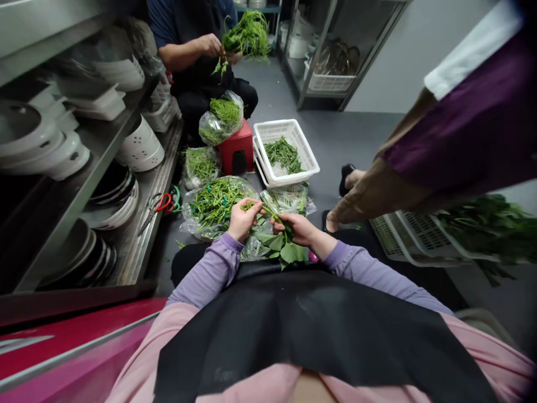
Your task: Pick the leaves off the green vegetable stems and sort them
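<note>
My left hand pinches the stem end of a leafy green vegetable, in front of my black apron. The lower stems lie in the closed fingers of my right hand, and broad green leaves hang below it. Just beyond my left hand, a clear plastic bag lies open, heaped with cut green stems. Another plastic bag with greens lies behind my right hand. Farther off, a white basket holds cut green pieces.
A person opposite holds a bunch of greens beside a red stool. Scissors lie on the left shelf's edge, near stacked bowls and plates. Another person's leg stands at right, near baskets of leafy greens.
</note>
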Motion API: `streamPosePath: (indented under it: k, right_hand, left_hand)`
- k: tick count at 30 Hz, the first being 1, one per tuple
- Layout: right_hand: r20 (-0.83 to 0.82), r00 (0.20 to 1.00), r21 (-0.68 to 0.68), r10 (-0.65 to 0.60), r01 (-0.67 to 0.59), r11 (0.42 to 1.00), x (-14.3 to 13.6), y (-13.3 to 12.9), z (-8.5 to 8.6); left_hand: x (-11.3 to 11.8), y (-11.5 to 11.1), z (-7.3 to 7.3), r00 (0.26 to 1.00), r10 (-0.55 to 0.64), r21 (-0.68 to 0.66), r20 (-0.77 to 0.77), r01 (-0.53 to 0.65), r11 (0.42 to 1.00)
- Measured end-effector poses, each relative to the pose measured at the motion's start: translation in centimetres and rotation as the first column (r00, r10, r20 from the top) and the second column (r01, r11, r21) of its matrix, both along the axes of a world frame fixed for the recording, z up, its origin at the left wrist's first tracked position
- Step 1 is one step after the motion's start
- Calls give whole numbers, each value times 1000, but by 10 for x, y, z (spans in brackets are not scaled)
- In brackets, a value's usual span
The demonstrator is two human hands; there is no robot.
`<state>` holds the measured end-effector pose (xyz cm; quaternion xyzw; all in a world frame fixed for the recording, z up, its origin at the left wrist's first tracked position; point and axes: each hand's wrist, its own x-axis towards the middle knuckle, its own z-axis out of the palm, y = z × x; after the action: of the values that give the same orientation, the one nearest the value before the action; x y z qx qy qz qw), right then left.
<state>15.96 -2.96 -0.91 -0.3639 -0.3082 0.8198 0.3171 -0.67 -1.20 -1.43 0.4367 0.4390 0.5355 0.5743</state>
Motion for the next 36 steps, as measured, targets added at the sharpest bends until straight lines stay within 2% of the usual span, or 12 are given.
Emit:
streamPosePath:
  k: [4,7,10,13,15,18,20,22,25,29,32,36]
  right_hand:
    - [126,992,110,-31,17,994,2,-1,-1]
    - [317,946,266,-68,-20,964,3,1,-6]
    - [486,856,401,-179,-36,915,0,6,-10]
    - [492,827,402,-273,62,913,-8,10,-5]
    - [437,856,398,-277,93,913,-11,8,3]
    - [454,858,551,-240,-58,833,-8,-2,13]
    - [492,833,608,-252,-122,784,-2,-8,13]
    - [473,841,552,-262,-51,832,4,-11,7]
    - [342,912,329,-227,110,938,11,-5,-5]
    - [212,963,182,-168,130,975,16,5,-7]
    - [328,926,300,-186,85,950,9,8,0]
    - [520,805,571,-284,-81,817,-19,6,6]
  left_hand:
    - [0,-2,3,996,-60,48,-68,63,997]
    - [3,-10,7,974,-1,218,-226,51,975]
    - [8,-22,10,895,78,488,-440,165,857]
    - [10,-27,9,858,138,575,-495,204,792]
    - [5,-20,5,900,162,519,-405,80,851]
    - [-16,10,-3,945,283,262,-167,-234,936]
    - [-37,36,-11,891,447,76,-75,-442,894]
    - [-55,57,-17,865,491,-30,-101,-496,868]
    - [-68,71,-22,888,442,-187,-129,-459,868]
    - [-64,64,-13,942,291,-374,166,-213,902]
    - [-48,50,-1,907,116,-400,406,62,915]
    - [-17,30,9,850,78,-415,521,173,893]
